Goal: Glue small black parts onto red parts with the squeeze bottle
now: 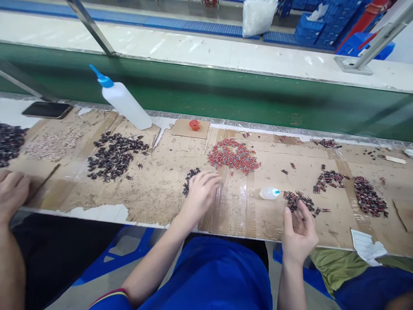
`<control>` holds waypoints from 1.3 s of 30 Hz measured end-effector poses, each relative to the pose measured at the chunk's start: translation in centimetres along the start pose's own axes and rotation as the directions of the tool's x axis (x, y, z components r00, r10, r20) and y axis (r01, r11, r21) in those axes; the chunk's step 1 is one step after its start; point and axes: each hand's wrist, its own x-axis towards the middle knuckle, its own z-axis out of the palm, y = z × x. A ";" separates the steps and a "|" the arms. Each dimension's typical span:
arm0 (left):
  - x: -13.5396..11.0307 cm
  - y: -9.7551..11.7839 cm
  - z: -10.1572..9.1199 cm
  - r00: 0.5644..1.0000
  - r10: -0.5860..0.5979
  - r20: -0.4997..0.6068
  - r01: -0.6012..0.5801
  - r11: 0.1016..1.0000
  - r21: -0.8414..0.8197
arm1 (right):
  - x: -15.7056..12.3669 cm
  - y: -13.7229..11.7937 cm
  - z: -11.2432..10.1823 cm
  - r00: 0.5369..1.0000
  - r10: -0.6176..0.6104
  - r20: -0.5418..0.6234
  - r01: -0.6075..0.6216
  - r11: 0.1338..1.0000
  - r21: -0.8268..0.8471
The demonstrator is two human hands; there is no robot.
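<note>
My left hand (204, 190) hovers just right of a small heap of black parts (190, 175), fingers stretched out to the right and slightly blurred; its thumb is hidden, and nothing shows in it. Below and left of the larger spread of small red parts with pale metallic bits (232, 157) is where it hangs. My right hand (300, 234) has its thumb and forefinger apart beside a pile of red-and-black pieces (295, 200), partly covering it; no part is visible between the fingers. A small squeeze bottle (269, 193) with a blue tip lies left of that pile.
Cardboard (155, 189) covers the bench. A large white bottle (127, 103) leans by the green wall, near black parts (112, 155), a phone (47, 110) and a red cap (194, 125). More red-and-black pieces (369, 198) lie right. Another person's hand (13, 193) rests far left.
</note>
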 end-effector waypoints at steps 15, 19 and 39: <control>1.1 -2.7 -1.1 0.991 0.071 0.112 -0.094 0.974 0.207 | 0.9 0.1 2.9 0.946 -0.018 0.323 -0.040 0.984 0.173; 0.4 -0.2 1.7 0.951 0.252 0.181 -0.253 0.967 -0.023 | 0.5 0.1 2.4 0.948 0.145 0.282 -0.243 0.904 0.351; -1.2 1.2 3.8 0.992 -0.103 0.078 0.116 0.977 -0.180 | -1.0 -2.4 4.9 0.938 0.165 0.305 -0.232 0.953 0.197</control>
